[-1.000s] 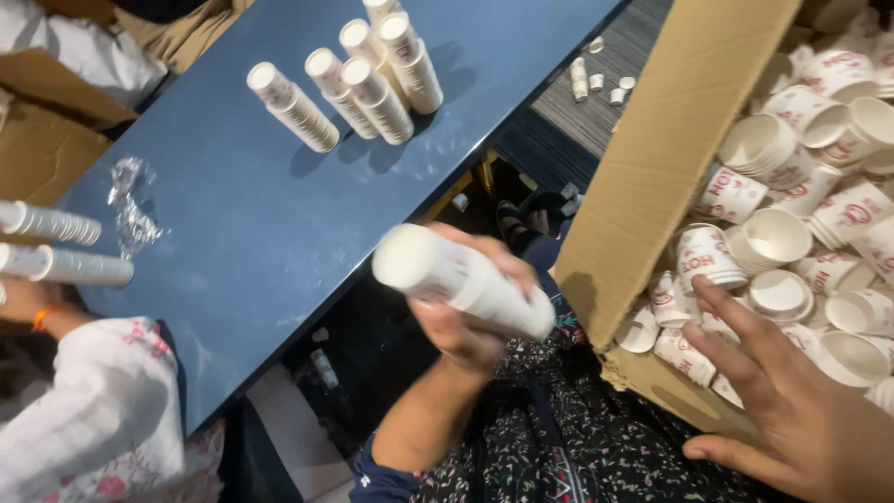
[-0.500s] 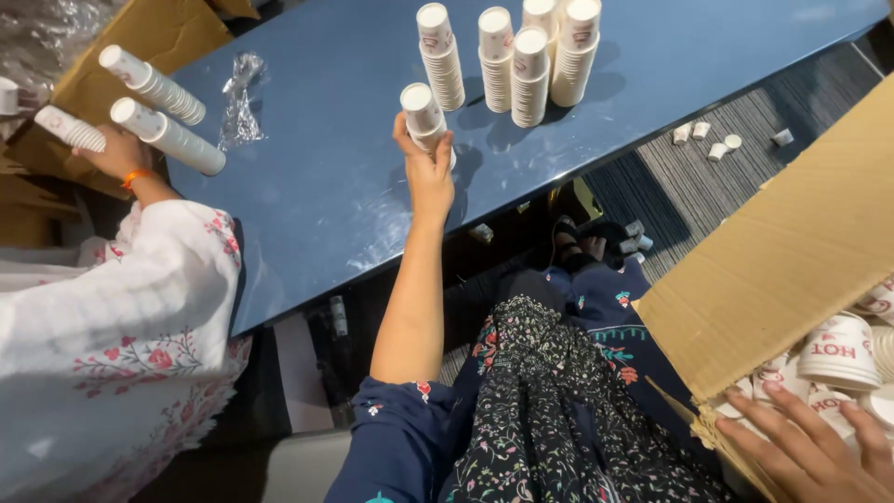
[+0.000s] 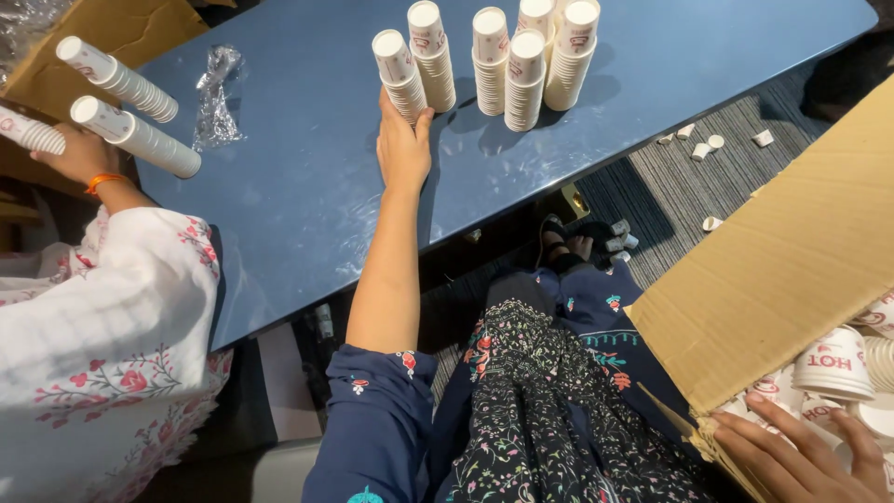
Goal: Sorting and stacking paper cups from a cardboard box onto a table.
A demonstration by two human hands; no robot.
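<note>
1. The left hand [image 3: 403, 149] hides the base of the cup stack [image 3: 400, 74], so whether it stands flat is unclear; fingers rest together against it.
2. The stack is white paper cups, tilted, on the blue table [image 3: 307, 205], just left of five similar stacks [image 3: 521, 70].
3. The right hand [image 3: 801, 456] (cut off by the frame edge) lies with fingers spread by loose cups [image 3: 833, 359] in the box [image 3: 782, 279].
</note>
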